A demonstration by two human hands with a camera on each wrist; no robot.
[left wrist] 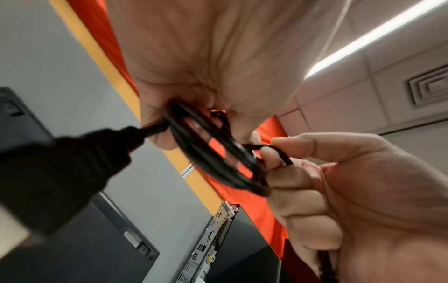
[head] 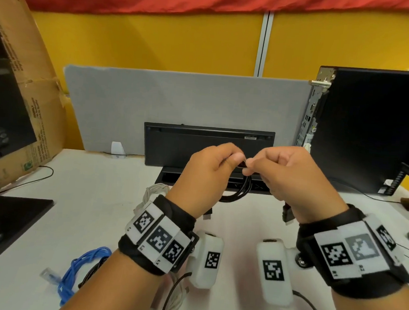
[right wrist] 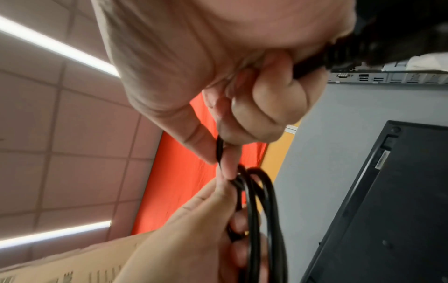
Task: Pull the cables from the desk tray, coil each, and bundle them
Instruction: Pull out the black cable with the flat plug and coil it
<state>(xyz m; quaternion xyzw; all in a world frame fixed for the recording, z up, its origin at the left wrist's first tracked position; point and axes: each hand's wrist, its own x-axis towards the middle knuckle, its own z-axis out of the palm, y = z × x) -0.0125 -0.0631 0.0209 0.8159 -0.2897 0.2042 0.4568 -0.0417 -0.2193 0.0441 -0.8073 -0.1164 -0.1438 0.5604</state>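
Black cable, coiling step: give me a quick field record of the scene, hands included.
in_work: black cable, coiled in loops, held above the white desk
left_hand: left hand grips the loops
right_hand: right hand pinches a cable strand at the top of the coil
connector: one black plug hangs below the right hand
on_desk_left: white cable and blue cable, both lying in loops
tray: black desk tray behind the hands; contents cannot be seen
bundled: not yet
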